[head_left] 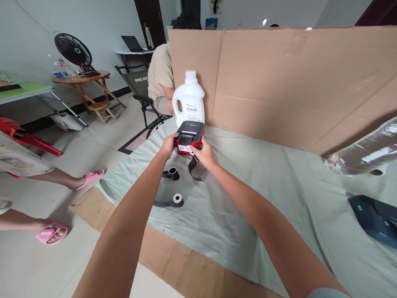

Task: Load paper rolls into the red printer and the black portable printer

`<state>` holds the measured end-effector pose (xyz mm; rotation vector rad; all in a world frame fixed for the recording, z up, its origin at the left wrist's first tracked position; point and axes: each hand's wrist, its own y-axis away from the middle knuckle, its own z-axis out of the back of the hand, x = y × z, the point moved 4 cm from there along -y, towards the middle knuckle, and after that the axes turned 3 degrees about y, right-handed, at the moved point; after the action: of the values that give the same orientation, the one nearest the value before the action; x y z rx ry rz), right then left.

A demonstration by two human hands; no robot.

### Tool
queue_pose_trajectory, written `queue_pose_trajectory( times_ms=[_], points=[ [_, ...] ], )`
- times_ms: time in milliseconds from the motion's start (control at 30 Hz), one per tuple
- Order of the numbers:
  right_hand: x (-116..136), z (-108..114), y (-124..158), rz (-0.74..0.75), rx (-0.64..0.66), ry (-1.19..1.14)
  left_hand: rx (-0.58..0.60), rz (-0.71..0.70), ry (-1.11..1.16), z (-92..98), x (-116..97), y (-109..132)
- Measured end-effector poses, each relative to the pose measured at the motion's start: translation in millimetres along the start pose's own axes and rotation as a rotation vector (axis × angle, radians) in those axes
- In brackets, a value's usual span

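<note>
Both hands are on a small red and black device (191,131) that looks like a label printer, in front of a white jug (190,99). My left hand (169,145) grips its left side with curled fingers. At its right front corner, my right hand (204,152) holds the device, with the thumb near a small roll at the front. A dark curled strip (192,166) hangs below that thumb onto the cloth. Nearer to me on the green cloth (217,215) are a black ribbon roll (174,174) and a roll with a white core (178,200), each with a dark tail.
A cardboard panel (263,87) stands behind the cloth. A plastic-wrapped bundle (366,151) and a dark blue object (375,217) lie at the right. At the left are a seated person's legs, a fan (74,49) on a stool and a chair (138,85). Another person sits behind the panel.
</note>
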<state>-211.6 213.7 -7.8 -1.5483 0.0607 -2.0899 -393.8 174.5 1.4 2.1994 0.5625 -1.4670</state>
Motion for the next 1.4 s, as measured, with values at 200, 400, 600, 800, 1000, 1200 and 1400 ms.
queue_pose_trajectory(
  times_ms=[200,400,600,800,1000,1200,1400],
  points=[
    [5.3,7.5,24.3,-0.14,-0.081,0.005,-0.014,0.032,-0.045,-0.2,-0.1,-5.9],
    [4.6,8.5,60.9,-0.168,-0.012,0.127,-0.043,0.047,-0.091,-3.2,-1.6,-5.5],
    [6.9,-0.6,53.5,-0.127,0.041,0.093,-0.034,0.015,-0.108,-6.7,-6.1,3.6],
    [12.5,9.3,56.1,-0.116,0.044,0.083,0.004,0.025,-0.107,-6.8,-9.8,5.5],
    [15.1,48.5,79.3,-0.104,0.044,0.087,-0.056,0.051,-0.124,-4.7,-6.9,1.6],
    [38.9,98.5,121.7,-0.055,0.076,0.14,-0.248,-0.499,-0.198,-3.8,-44.9,78.8],
    [59.9,146.8,183.7,-0.179,0.137,0.104,0.392,-0.456,-0.552,-67.8,-0.5,228.5]
  ],
)
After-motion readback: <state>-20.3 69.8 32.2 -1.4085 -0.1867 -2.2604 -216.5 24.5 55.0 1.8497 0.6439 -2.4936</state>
